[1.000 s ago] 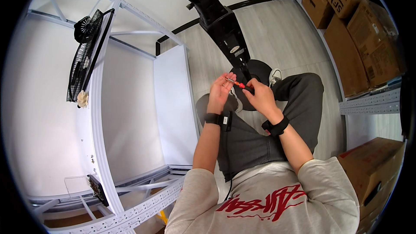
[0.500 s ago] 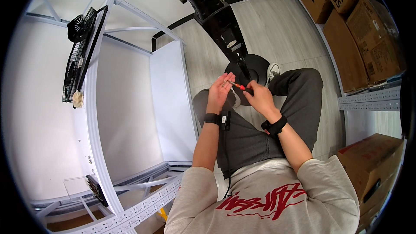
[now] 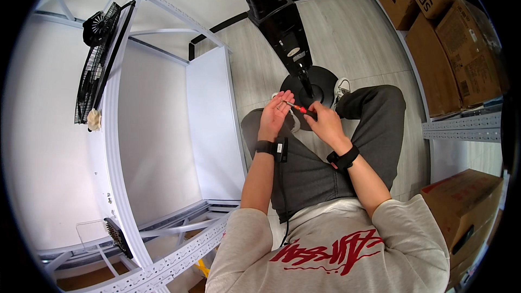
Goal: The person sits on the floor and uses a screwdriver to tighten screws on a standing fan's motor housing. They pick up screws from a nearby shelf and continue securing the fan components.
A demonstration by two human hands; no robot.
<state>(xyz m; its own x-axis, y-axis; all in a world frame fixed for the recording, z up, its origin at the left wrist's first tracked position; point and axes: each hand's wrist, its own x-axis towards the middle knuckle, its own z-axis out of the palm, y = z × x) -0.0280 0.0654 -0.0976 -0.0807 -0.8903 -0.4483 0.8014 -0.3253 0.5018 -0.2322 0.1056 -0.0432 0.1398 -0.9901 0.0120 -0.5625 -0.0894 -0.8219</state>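
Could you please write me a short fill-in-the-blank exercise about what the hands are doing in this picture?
1. The right hand holds a screwdriver with a ____ handle.
2. The screwdriver's tip points at the open palm of the ____ hand.
3. Just beyond the hands stands the round black base of a ____.
4. Both wrists wear ____ bands.

Missing words: red; left; fan; black

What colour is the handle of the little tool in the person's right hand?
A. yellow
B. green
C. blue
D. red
D: the right hand holds a small screwdriver with a red handle, its thin metal tip pointing at the left hand.
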